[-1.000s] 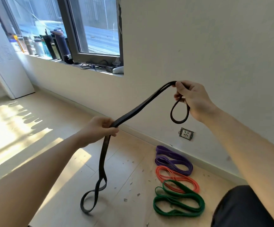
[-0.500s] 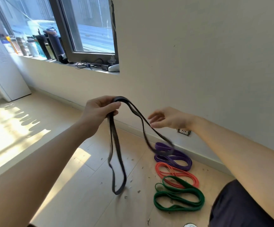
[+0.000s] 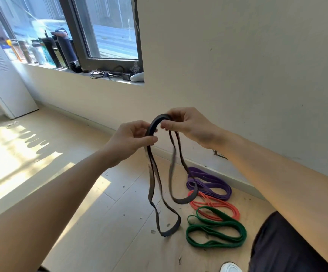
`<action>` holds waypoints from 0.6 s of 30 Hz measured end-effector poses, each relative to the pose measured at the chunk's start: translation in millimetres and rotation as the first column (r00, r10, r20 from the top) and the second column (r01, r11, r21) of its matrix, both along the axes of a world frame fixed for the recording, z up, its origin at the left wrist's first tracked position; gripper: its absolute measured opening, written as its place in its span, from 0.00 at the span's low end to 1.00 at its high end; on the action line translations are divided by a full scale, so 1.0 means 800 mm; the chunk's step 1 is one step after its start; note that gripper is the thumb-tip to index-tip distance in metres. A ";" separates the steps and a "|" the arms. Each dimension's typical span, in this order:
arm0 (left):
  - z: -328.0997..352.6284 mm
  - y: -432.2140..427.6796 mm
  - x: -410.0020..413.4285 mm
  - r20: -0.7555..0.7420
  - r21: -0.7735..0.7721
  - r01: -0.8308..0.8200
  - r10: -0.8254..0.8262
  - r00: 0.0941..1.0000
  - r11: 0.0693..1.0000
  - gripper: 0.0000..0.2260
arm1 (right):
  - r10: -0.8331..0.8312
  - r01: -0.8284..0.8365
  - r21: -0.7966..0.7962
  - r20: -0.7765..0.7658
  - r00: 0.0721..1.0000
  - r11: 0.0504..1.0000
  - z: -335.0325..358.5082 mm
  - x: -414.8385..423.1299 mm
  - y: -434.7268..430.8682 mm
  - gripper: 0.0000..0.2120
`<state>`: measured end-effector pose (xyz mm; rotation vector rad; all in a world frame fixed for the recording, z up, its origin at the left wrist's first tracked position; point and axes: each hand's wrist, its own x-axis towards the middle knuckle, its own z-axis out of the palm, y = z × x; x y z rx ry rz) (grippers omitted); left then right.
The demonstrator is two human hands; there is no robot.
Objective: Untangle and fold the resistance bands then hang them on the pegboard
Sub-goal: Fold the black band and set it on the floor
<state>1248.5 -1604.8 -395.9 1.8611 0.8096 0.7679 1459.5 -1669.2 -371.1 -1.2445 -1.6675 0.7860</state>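
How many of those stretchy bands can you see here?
4. The black band hangs from the left hand and right hand. The purple band, orange band and green band lie on the floor by the wall. Others may be out of frame.

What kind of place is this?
Probably a room in a home or office: wooden floor, bottles lined along the windowsill, coloured resistance bands lying by the wall.

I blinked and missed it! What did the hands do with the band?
The right hand, open a moment ago, rose and pinches the black resistance band again beside the left hand, which kept its grip. The band now hangs in two loops. The purple band, orange band and green band stayed put.
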 end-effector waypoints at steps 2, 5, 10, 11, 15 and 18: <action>-0.005 -0.002 0.002 -0.023 -0.019 0.020 -0.021 1.000 1.000 0.07 | 0.014 -0.013 0.036 -0.018 1.000 0.999 0.005 0.001 -0.004 0.10; -0.012 0.002 -0.002 -0.045 -0.070 0.041 -0.044 0.998 0.997 0.07 | -0.024 0.031 0.070 -0.103 0.994 0.997 0.011 0.011 -0.006 0.11; -0.018 0.008 -0.011 -0.076 -0.147 0.066 -0.078 0.994 0.987 0.13 | -0.092 0.113 0.066 -0.255 0.963 0.991 0.011 0.033 -0.003 0.10; -0.019 0.008 -0.011 -0.098 -0.140 0.057 -0.071 0.993 0.988 0.11 | -0.102 0.120 0.056 -0.257 0.961 0.991 0.009 0.035 -0.002 0.10; -0.019 0.010 -0.007 -0.053 -0.147 0.026 -0.034 0.998 0.989 0.07 | -0.147 0.158 0.009 -0.315 0.938 0.987 -0.001 0.046 0.004 0.08; -0.008 0.013 -0.009 0.109 -0.203 -0.003 0.025 0.994 0.979 0.10 | -0.175 0.160 -0.080 -0.239 0.955 0.984 -0.008 0.064 0.006 0.06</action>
